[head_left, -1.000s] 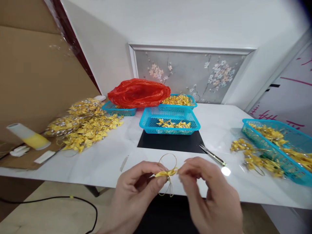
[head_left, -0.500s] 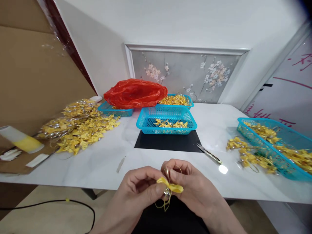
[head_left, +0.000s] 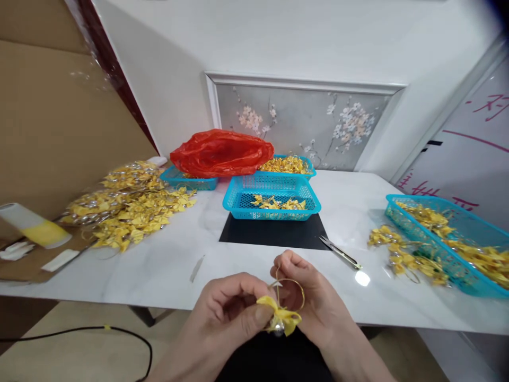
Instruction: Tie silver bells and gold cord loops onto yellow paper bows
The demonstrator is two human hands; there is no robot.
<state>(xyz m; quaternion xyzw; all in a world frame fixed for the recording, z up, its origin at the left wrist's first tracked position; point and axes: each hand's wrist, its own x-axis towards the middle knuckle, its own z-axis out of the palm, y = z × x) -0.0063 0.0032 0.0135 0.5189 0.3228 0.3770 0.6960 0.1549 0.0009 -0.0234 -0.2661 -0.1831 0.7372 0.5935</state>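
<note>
My left hand (head_left: pixel 237 313) pinches a yellow ribbon bow (head_left: pixel 292 319) between thumb and fingers, just beyond the table's front edge. A silver bell or ball (head_left: pixel 279 327) hangs at the bow's underside. Thin gold cord (head_left: pixel 303 297) rises from the bow in a loop. My right hand (head_left: pixel 312 294) grips the upper part of that cord between thumb and forefinger, a little above and right of the bow. The fingertips partly cover where the cord meets the bow.
A blue basket (head_left: pixel 271 214) with a few bows stands on a black mat (head_left: pixel 274 232). Thread snips (head_left: pixel 341 252) lie to its right. Another blue basket (head_left: pixel 433 246) is at far right. Piled yellow bows (head_left: pixel 139 215) lie left, near a red plastic bag (head_left: pixel 220 154).
My right hand has lifted slightly up and right, drawing the cord up into a wider loop. The bow has tilted, and its silver ball now faces lower and right.
</note>
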